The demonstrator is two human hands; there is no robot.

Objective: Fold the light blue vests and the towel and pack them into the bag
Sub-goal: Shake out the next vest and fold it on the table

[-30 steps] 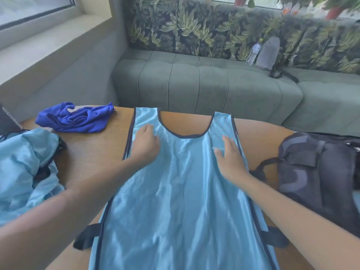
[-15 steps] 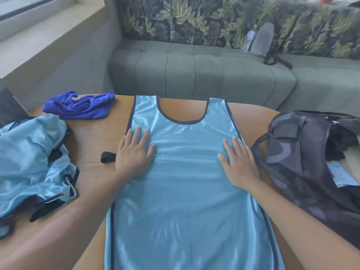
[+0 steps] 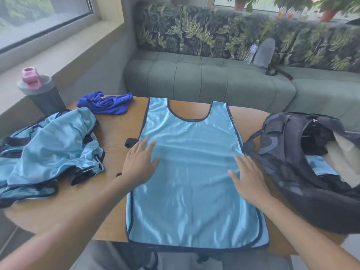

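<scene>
A light blue vest [image 3: 191, 182] with dark trim lies spread flat on the wooden table [image 3: 116, 133], neck hole away from me. My left hand [image 3: 140, 162] rests flat on its left side, fingers straight. My right hand [image 3: 248, 178] lies flat on its right edge. A heap of more light blue vests [image 3: 48, 149] sits at the left. A crumpled dark blue towel [image 3: 106, 104] lies at the far left of the table. The dark bag [image 3: 303, 162] stands open at the right, with light blue fabric [image 3: 319, 166] inside.
A grey shaker bottle with a pink lid [image 3: 40, 92] stands at the table's far left corner. A green sofa [image 3: 204, 82] runs behind the table, with a grey pouch and a plastic bottle [image 3: 263, 53] on it. The vest's hem hangs over the near table edge.
Both hands have slid down the vest toward me, from near the shoulders to its middle, smoothing it. The view has pulled back and now shows the bottle and more of the bag.
</scene>
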